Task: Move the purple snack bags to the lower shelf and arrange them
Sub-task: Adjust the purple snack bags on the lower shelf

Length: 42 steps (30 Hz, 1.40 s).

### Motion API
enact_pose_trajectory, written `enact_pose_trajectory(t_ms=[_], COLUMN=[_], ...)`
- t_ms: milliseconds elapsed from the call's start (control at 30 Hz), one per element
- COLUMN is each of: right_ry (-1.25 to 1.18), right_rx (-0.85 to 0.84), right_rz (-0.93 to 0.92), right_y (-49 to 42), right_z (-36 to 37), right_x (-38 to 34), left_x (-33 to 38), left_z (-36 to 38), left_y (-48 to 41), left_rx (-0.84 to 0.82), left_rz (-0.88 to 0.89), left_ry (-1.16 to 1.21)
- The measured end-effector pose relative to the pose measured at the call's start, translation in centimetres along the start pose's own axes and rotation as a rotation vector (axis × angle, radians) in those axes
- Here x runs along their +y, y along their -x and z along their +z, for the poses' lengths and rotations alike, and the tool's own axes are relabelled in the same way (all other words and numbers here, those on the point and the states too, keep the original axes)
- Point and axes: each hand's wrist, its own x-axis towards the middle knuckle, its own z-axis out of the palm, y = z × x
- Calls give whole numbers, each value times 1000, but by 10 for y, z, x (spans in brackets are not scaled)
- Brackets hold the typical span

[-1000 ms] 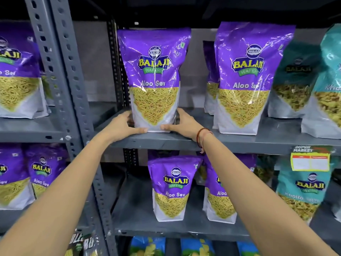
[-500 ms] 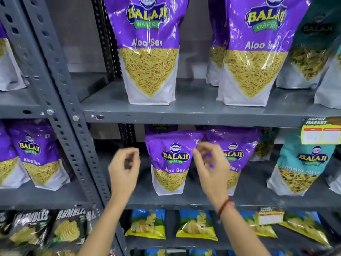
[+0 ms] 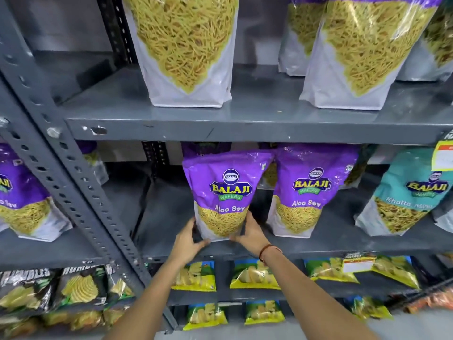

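A purple Aloo Sev bag (image 3: 224,190) stands upright on the lower shelf (image 3: 171,217), near its front edge. My left hand (image 3: 188,239) grips its bottom left corner and my right hand (image 3: 252,233) grips its bottom right corner. A second purple bag (image 3: 308,190) stands just to its right, touching it at the top. Another purple bag top (image 3: 206,148) shows behind the held one. On the upper shelf (image 3: 257,123) stand two large purple bags, one on the left (image 3: 186,50) and one on the right (image 3: 362,52), with a third (image 3: 299,38) behind them.
A teal Balaji bag (image 3: 407,192) stands right of the purple ones. A slotted grey upright (image 3: 63,163) divides off the left bay, which holds more purple bags (image 3: 22,190). Yellow-green chip packets (image 3: 255,273) and black chip packets (image 3: 78,285) fill the shelves below.
My view has dropped and moved closer. Both hands went from the upper-shelf bag, down past the lower shelf's front, and now clasp the base of the lower left purple bag.
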Motion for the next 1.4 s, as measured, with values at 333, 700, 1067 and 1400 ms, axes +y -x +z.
enact_pose_trajectory(t_ms=[333,700,1067,1400], right_ry=[13,-32,26,-59], right_rx=[0,64,9,619], right_rz=[84,122,74,81], right_y=[-12,-7,1,80], right_z=[36,43,30,-108], right_x=[-13,-3,3,72], left_x=[-22,-23,-21,36], left_z=[-48,-49,-43,43], left_y=[-22,-26,-13,38], left_rx=[-137,-159,-44,185], left_rz=[-83,-65,-84,18], left_ry=[8,-117,-149,-31])
